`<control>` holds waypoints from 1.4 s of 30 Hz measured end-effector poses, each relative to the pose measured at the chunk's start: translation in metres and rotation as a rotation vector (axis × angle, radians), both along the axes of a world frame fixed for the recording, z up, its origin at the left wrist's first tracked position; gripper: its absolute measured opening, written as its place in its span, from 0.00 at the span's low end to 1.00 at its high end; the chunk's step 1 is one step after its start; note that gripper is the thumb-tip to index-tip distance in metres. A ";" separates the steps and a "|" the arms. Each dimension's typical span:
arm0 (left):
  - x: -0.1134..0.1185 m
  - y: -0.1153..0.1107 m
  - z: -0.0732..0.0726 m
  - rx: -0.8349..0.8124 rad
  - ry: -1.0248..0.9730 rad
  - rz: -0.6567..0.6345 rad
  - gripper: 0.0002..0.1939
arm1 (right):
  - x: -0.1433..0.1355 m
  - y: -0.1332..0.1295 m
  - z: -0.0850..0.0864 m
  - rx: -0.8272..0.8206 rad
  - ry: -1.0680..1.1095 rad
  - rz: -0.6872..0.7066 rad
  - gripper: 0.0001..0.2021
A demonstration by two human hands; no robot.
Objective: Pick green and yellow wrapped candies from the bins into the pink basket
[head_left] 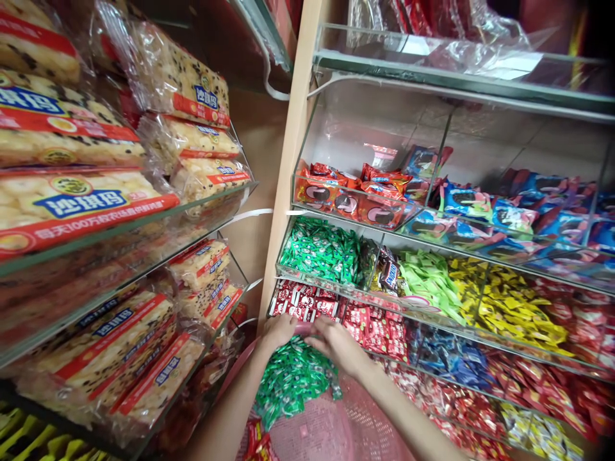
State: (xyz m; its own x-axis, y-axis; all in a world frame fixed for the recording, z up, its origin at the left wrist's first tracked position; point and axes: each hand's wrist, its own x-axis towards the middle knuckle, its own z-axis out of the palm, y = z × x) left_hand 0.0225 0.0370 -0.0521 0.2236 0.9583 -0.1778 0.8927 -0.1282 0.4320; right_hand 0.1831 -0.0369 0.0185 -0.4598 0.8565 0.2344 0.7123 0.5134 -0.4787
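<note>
A pink perforated plastic basket (pixel 369 416) is tilted below the shelves, its far rim against the lower shelf edge. My left hand (pixel 280 331) is closed over that rim, and just to its right my right hand (pixel 331 340) grips it too, fingers curled inward. Inside the basket lies a heap of green-wrapped candies (pixel 293 378), right under both hands. A few red and yellow packets (pixel 259 442) sit nearer to me in it. Beyond the hands, dark red packets (pixel 305 301) fill a shelf bin, with a bin of green candies (pixel 321 250) above.
Packaged sachima cakes (pixel 91 198) are stacked on glass shelves at the left. A wooden post (pixel 288 147) divides the two shelf units. On the right, clear bins hold yellow-wrapped candies (pixel 519 307), blue packets (pixel 446 355) and light green packets (pixel 430 275). Glass shelf edges (pixel 456 83) jut out overhead.
</note>
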 end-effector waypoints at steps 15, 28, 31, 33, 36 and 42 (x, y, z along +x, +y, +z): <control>-0.001 -0.002 0.003 0.001 0.005 0.022 0.26 | -0.040 0.130 0.098 0.085 0.050 -0.282 0.07; -0.001 -0.002 0.003 0.007 -0.001 0.024 0.26 | -0.051 0.138 0.088 0.147 0.196 -0.056 0.12; -0.001 -0.003 0.004 0.012 -0.004 0.018 0.27 | -0.052 0.135 0.092 0.192 0.183 0.050 0.14; -0.001 -0.004 0.005 0.011 -0.005 0.017 0.27 | -0.053 0.133 0.095 0.229 0.097 0.164 0.16; -0.001 -0.005 0.006 0.013 -0.002 0.021 0.27 | -0.052 0.134 0.102 0.291 -0.107 0.225 0.17; -0.001 -0.005 0.009 -0.003 0.003 0.018 0.26 | -0.050 0.137 0.116 0.348 -0.220 0.182 0.17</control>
State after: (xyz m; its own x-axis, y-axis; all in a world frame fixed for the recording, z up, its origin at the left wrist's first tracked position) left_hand 0.0211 0.0317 -0.0435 0.2062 0.9616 -0.1813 0.8962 -0.1112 0.4296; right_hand 0.1330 0.1002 0.1345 -0.6669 0.6448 0.3735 0.6612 0.7432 -0.1024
